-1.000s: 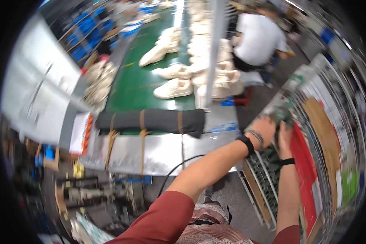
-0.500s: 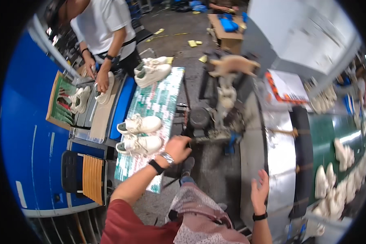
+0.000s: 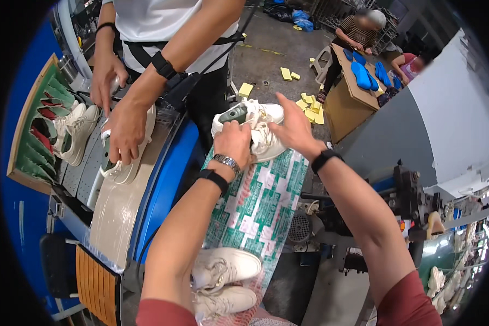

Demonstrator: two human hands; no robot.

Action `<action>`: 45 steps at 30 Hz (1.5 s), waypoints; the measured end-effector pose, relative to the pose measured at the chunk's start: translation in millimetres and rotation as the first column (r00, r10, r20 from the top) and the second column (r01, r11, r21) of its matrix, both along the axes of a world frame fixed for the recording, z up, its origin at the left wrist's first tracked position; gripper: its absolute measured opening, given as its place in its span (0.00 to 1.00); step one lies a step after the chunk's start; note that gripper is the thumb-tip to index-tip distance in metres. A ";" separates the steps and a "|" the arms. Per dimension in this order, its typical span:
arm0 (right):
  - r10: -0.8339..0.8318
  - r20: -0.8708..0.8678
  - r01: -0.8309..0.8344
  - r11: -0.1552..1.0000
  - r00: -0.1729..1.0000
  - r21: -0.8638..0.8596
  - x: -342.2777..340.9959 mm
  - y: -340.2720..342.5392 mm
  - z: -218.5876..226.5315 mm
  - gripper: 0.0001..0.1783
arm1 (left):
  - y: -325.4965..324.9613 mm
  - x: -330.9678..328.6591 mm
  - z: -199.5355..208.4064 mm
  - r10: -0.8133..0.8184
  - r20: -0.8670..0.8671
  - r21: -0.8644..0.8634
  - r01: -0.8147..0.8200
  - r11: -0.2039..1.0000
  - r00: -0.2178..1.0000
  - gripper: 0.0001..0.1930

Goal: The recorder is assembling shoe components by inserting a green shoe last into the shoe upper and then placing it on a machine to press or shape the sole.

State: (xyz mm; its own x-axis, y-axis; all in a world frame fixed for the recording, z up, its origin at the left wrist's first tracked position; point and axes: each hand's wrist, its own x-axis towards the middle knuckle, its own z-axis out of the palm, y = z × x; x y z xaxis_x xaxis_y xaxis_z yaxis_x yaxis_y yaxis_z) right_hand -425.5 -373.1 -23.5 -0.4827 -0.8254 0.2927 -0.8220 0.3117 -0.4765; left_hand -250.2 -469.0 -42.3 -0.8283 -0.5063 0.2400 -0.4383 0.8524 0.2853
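Note:
A pair of white lace-up sneakers (image 3: 263,127) with dark green insoles is between my hands, at the far end of the table covered in green-and-white printed sheeting (image 3: 255,204). My left hand (image 3: 232,144) is closed on the heel end of the nearer shoe, its fingers curled at the collar. At the toe end, my right hand (image 3: 298,129) grips the shoes with thumb and fingers apart around the toes. Whether their soles touch the table is hidden. A second pair of white sneakers (image 3: 225,269) lies on the near end, beneath my left forearm.
On the left, a co-worker's hand (image 3: 126,127) presses on a white sneaker on a bench (image 3: 114,223); more sneakers stand in front of a green-lined wooden frame (image 3: 24,152). Machinery (image 3: 386,201) is at right. Yellow pieces (image 3: 312,108) lie on the floor, near people at a carton (image 3: 348,98).
My view has shifted toward the table's far end. Both hands have moved from empty to the far pair of sneakers and taken hold of it. The co-worker now appears closer.

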 end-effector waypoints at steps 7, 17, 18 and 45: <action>0.251 -0.068 -0.240 0.960 0.966 0.142 -39.9 -51.9 -30.5 0.42 | 23.1 72.1 20.0 -0.390 -0.051 -0.141 0.380 0.914 0.919 0.28; -0.362 0.264 0.417 0.889 0.894 -0.192 129.6 254.2 19.9 0.37 | -4.9 98.6 -9.7 -0.058 0.328 0.173 0.001 0.985 0.943 0.39; -0.465 0.319 0.520 0.847 0.826 -0.111 152.5 308.7 22.0 0.37 | 3.4 100.9 -12.2 -0.078 0.290 0.126 0.043 0.991 0.954 0.37; 0.197 0.956 0.669 0.684 0.215 -0.291 209.0 687.8 124.6 0.50 | 556.2 102.8 147.3 -0.799 -0.109 0.086 0.807 0.584 0.591 0.38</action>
State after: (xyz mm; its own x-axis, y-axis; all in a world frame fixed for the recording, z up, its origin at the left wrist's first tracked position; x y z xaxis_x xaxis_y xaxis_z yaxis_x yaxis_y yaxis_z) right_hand -216.5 314.7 101.1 -0.8640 -0.4544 -0.2166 0.3708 -0.2833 -0.8845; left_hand -147.4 87.2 105.0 -0.8990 0.3329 0.2847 0.4274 0.8088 0.4038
